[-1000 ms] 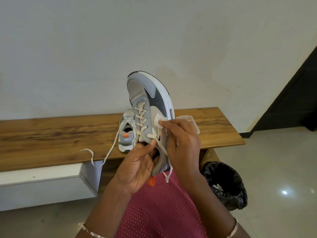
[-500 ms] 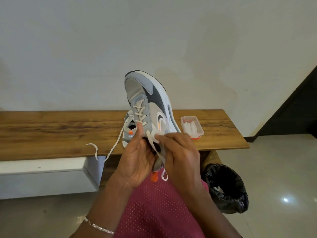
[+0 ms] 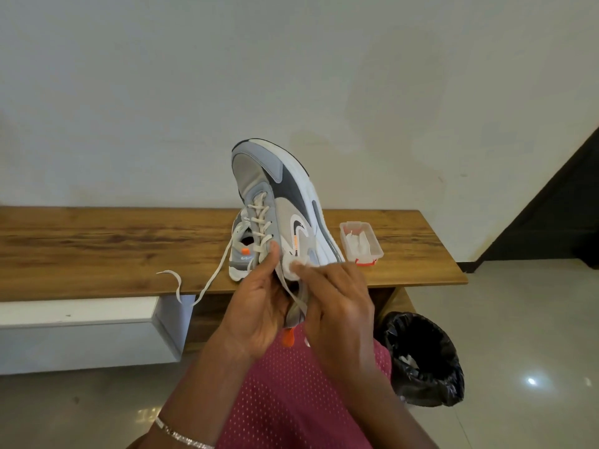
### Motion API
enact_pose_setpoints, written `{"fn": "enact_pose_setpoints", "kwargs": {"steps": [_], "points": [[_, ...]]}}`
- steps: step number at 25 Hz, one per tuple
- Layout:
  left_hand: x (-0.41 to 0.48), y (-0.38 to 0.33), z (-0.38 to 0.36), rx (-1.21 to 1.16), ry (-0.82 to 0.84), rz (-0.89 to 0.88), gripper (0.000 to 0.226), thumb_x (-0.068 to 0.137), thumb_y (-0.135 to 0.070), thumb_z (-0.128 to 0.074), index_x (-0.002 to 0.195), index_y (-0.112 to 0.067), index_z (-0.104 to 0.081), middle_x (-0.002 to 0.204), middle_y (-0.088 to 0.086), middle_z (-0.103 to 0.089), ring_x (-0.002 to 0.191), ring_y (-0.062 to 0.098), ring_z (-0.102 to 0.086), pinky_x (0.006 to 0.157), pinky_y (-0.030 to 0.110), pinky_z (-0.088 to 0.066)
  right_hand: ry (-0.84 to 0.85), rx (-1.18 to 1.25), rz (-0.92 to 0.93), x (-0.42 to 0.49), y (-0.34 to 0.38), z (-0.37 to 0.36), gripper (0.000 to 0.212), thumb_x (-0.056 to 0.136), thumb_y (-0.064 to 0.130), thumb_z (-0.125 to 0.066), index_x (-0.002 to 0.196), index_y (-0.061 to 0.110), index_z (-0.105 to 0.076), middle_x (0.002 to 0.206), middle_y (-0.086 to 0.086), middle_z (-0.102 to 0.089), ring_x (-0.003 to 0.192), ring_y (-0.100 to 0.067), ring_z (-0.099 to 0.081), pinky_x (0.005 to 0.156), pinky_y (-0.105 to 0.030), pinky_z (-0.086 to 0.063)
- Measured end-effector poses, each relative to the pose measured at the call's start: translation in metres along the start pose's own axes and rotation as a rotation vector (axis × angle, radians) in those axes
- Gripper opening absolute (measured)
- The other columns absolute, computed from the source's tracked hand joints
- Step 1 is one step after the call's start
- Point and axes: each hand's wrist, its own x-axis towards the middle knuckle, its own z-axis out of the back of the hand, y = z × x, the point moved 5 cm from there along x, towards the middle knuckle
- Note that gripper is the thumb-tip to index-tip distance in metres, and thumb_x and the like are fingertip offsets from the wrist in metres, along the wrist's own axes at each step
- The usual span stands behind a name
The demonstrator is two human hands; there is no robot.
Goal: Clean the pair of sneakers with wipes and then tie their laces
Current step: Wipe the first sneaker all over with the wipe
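Grey-and-white sneaker (image 3: pixel 285 196) held over the lap, long axis near vertical, toe up and leaning slightly left, heel down between both grips, dark swoosh (image 3: pixel 296 223) on the side panel facing right, orange tag beside it too small to read. Left grip (image 3: pixel 259 306) curled round the heel end, thumb up beside the laces; right grip (image 3: pixel 337 303) pinching a white wipe (image 3: pixel 293 265) against the panel below the swoosh. Behind, on the wooden bench (image 3: pixel 97 247), second sneaker (image 3: pixel 241 254) with a loose lace (image 3: pixel 207 280) trailing over the front edge, open tub of wipes (image 3: pixel 361 243) near, black-lined bin (image 3: pixel 421 358) on the floor.
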Motion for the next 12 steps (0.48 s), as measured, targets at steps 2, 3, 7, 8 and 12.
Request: {"fn": "enact_pose_setpoints", "kwargs": {"steps": [2, 3, 7, 8, 12], "points": [[0.0, 0.006, -0.002, 0.033, -0.004, 0.0, 0.043, 0.098, -0.039, -0.049, 0.127, -0.011, -0.065, 0.114, 0.019, -0.072, 0.097, 0.029, -0.074, 0.075, 0.044, -0.063, -0.069, 0.023, -0.094, 0.022, -0.01, 0.001, 0.016, 0.093, 0.01, -0.064, 0.105, 0.011, -0.076, 0.088, 0.0, -0.069, 0.089, -0.018, -0.054, 0.076, -0.022, -0.041], [-0.001, 0.009, -0.003, 0.067, -0.012, -0.006, 0.043, 0.097, -0.038, -0.05, 0.126, -0.011, -0.067, 0.113, 0.02, -0.072, 0.096, 0.03, -0.073, 0.076, 0.044, -0.062, -0.095, 0.027, -0.147, 0.034, -0.015, 0.0, 0.018, 0.09, 0.006, -0.069, 0.105, 0.012, -0.075, 0.087, 0.001, -0.068, 0.088, -0.018, -0.054, 0.076, -0.018, -0.037], [0.0, 0.014, -0.003, 0.095, -0.043, -0.029, 0.041, 0.095, -0.035, -0.054, 0.126, -0.011, -0.067, 0.122, 0.022, -0.068, 0.108, 0.032, -0.069, 0.093, 0.046, -0.055, -0.098, 0.071, -0.185, 0.057, -0.027, -0.002, 0.023, 0.09, 0.003, -0.067, 0.108, 0.012, -0.075, 0.097, 0.001, -0.071, 0.092, -0.018, -0.059, 0.074, -0.025, -0.047], [0.001, 0.013, -0.002, 0.071, -0.049, -0.014, 0.044, 0.094, -0.036, -0.055, 0.13, -0.012, -0.064, 0.123, 0.022, -0.068, 0.107, 0.032, -0.069, 0.089, 0.046, -0.058, -0.088, 0.088, -0.167, 0.052, -0.026, -0.002, 0.022, 0.09, 0.003, -0.066, 0.108, 0.011, -0.075, 0.099, -0.001, -0.07, 0.092, -0.017, -0.061, 0.074, -0.027, -0.05], [0.005, 0.005, 0.008, 0.013, -0.065, -0.001, 0.043, 0.1, -0.038, -0.05, 0.134, -0.014, -0.061, 0.124, 0.019, -0.068, 0.102, 0.031, -0.071, 0.073, 0.045, -0.062, 0.032, 0.046, -0.13, 0.006, -0.022, 0.002, 0.031, 0.084, -0.004, -0.071, 0.114, 0.006, -0.073, 0.103, -0.004, -0.068, 0.095, -0.017, -0.063, 0.075, -0.025, -0.055]]}}
